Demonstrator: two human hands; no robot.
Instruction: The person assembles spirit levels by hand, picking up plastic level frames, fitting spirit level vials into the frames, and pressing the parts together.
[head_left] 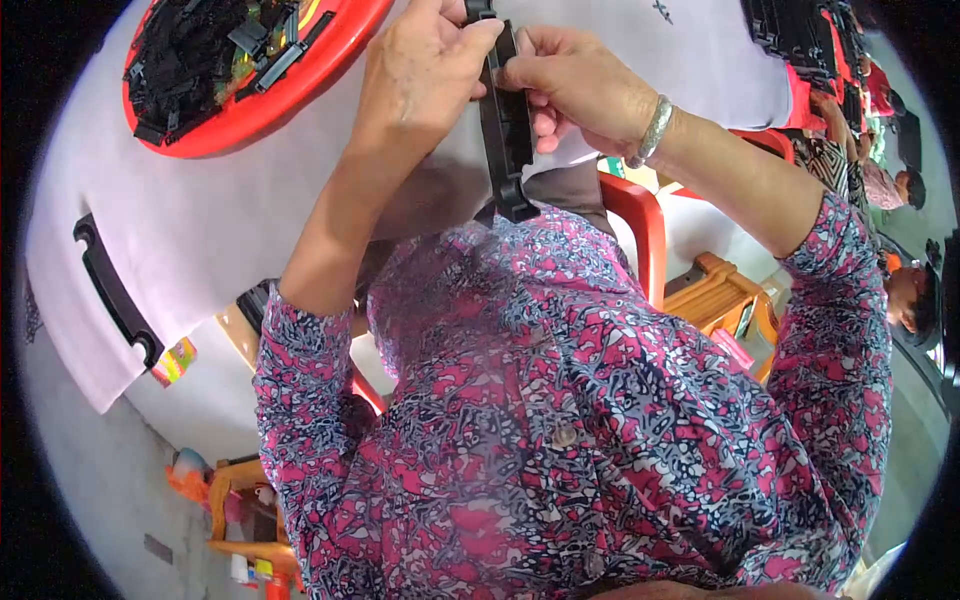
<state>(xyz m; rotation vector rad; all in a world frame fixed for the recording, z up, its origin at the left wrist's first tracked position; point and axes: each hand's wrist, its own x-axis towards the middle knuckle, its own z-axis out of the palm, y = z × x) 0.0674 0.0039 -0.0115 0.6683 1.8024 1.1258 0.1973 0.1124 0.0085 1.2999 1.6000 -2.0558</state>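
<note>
Card (174, 361): small, flat, striped in rainbow colours; at 9 o'clock, tucked under the white cloth's edge, just below the end of a black strip.
Boxes (255, 572): small colourful packages, red and yellow, at 7 o'clock on the floor by a wooden stool; details too small to tell.
Screens, signs: none seen.

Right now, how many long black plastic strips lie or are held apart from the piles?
2: one black strip held by both hands, one black strip lying at the table's left edge. More may hide in the red tray.
</note>
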